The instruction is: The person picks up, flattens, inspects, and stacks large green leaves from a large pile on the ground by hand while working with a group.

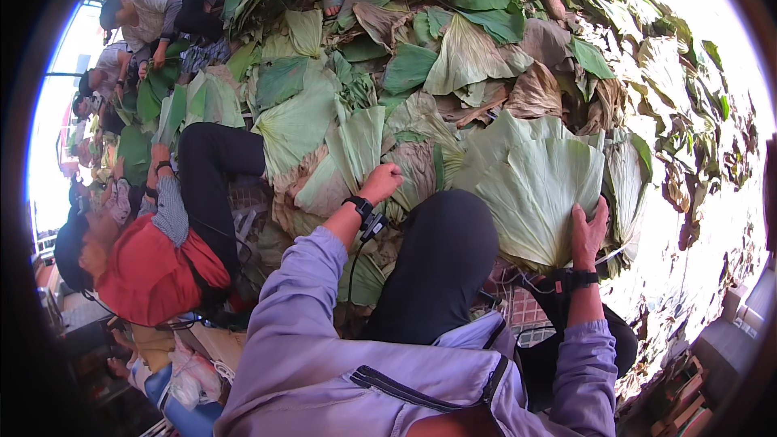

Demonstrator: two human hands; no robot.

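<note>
My right hand [587, 233] grips the right edge of a fanned stack of pale green lotus leaves [540, 194], thumb on the near face. The stack stands tilted beside my bent knee, its veins meeting near the bottom. My left hand [381, 184] is curled above the pile, close to a folded pale lotus leaf [359, 139]. Whether its fingers pinch anything is unclear. Beyond the hands, a dried brown lotus leaf [534, 91] and a green lotus leaf [410, 68] lie among many others.
A co-worker in a red vest [155, 273] sits close on my left, and another person [152, 12] bends over leaves farther off. A person's foot [552, 3] stands on the heap at the far side. A plastic bag [191, 376] lies at lower left.
</note>
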